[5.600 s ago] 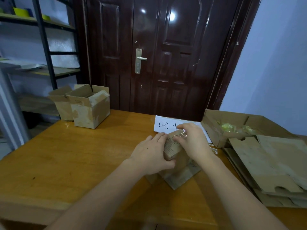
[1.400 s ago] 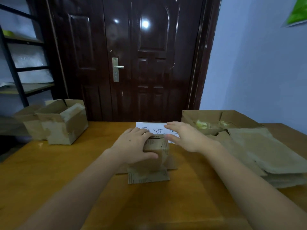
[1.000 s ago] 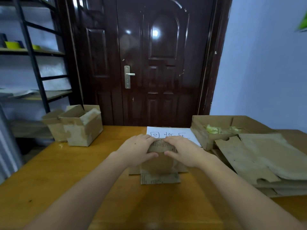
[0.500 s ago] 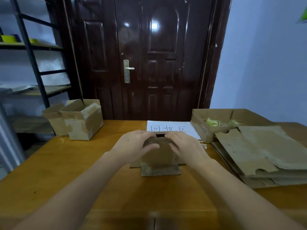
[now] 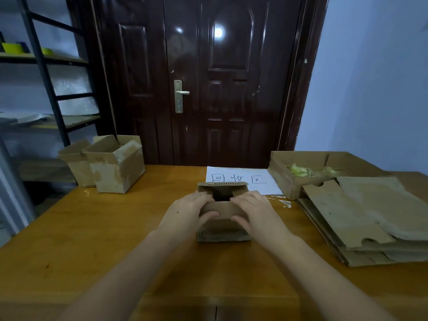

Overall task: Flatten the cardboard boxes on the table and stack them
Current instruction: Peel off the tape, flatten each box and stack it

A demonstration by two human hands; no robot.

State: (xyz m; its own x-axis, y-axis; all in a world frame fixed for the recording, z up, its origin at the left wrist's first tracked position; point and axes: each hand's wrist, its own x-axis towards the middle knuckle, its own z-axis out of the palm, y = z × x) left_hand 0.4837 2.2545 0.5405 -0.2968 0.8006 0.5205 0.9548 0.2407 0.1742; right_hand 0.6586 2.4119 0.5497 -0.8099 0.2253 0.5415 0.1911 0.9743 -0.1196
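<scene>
Spanning the whole lower view, the wooden tabletop [image 5: 97,239] stood against a dark brown door [image 5: 208,77] with a metal handle [image 5: 180,95], and a black-framed shelf unit [image 5: 46,84] rose at the left. On the right side of the tabletop lay a stack of flattened cardboard [image 5: 361,218], its top sheets overlapping unevenly. Just behind that stack sat a shallow open box [image 5: 291,181] with some pale yellow-green scraps inside. At the far left corner stood two upright open boxes [image 5: 111,167], touching each other, flaps raised. A white sheet of paper [image 5: 245,180] with handwritten characters lay at the far middle edge, between the upright boxes and the shallow one.

In the middle of the tabletop, just in front of the paper, was the small cardboard box [image 5: 222,212], standing with its top open and a flap lying flat toward the person. The left hand [image 5: 185,216] gripped its left side, fingers curled over the upper edge and thumb pressed on the near face. The right hand [image 5: 257,214] gripped the right side the same way, fingers over the rim and thumb on the near face. A small torn scrap [image 5: 283,202] lay on the tabletop just right of the right hand.
</scene>
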